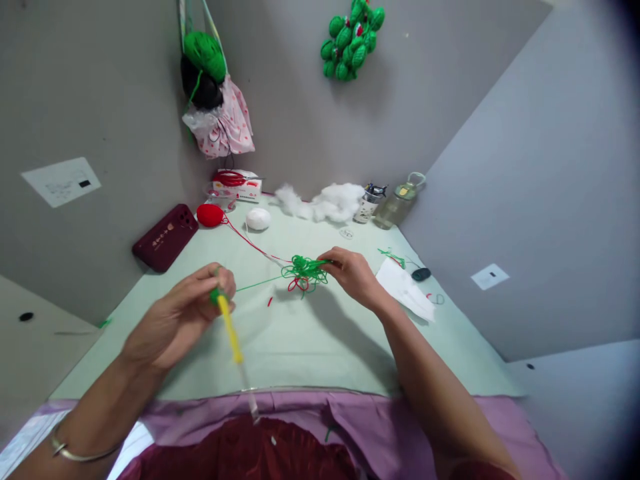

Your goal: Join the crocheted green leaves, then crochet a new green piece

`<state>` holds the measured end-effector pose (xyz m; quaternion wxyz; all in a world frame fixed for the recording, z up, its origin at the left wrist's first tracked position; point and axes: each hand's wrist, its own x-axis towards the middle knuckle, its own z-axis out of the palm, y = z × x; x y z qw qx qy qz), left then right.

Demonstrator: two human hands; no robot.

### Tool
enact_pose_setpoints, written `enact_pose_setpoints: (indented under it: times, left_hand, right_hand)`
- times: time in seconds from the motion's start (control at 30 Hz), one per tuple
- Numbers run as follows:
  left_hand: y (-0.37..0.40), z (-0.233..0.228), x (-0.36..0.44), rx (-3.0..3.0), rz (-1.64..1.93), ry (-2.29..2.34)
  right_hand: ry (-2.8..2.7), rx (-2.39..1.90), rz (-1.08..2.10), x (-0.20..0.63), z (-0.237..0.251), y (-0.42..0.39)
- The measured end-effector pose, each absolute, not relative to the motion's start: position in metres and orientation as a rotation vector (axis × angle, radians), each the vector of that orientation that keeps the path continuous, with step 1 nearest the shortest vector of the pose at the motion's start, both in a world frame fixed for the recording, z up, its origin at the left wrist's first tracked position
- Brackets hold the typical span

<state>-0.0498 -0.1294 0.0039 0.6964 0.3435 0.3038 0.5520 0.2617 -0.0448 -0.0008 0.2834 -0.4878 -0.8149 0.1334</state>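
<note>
Left hand (183, 313) is up over the pale green table (310, 347), fingers pinched shut around a yellow-handled crochet hook (231, 330), its handle slanting down toward the body. A thin green strand runs from that hand across to the green yarn tangle (304, 272), which sits mid-table with a bit of red looped under it. Right hand (353, 272) has its fingertips closed on the tangle's right edge. Red thread trails back from there to the red yarn ball (210, 215) at the far left, just beside a white ball (258, 219). White stuffing (330, 202) lies along the wall
</note>
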Motion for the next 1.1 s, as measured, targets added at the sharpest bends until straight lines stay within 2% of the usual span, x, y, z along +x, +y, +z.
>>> enact_pose_setpoints:
  times: [0.3,0.57,0.87,1.1]
  left_hand:
    - [-0.080,-0.029,-0.010,0.964,0.956,0.699]
    - [-0.038,-0.037,0.014,1.018,0.965,0.848]
    - [-0.047,-0.051,0.016,1.121,0.982,0.999]
    - [-0.050,-0.053,0.023,1.050,0.967,0.924]
  right_hand:
    - [-2.282,-1.357,0.436,0.248,-0.008,-0.048]
    - [-2.232,-1.340,0.517,0.219,-0.034,-0.039]
    - [-2.044,-1.189,0.567,0.217,-0.035,-0.047]
    - [-2.056,-1.061,0.600,0.205,-0.034,-0.052]
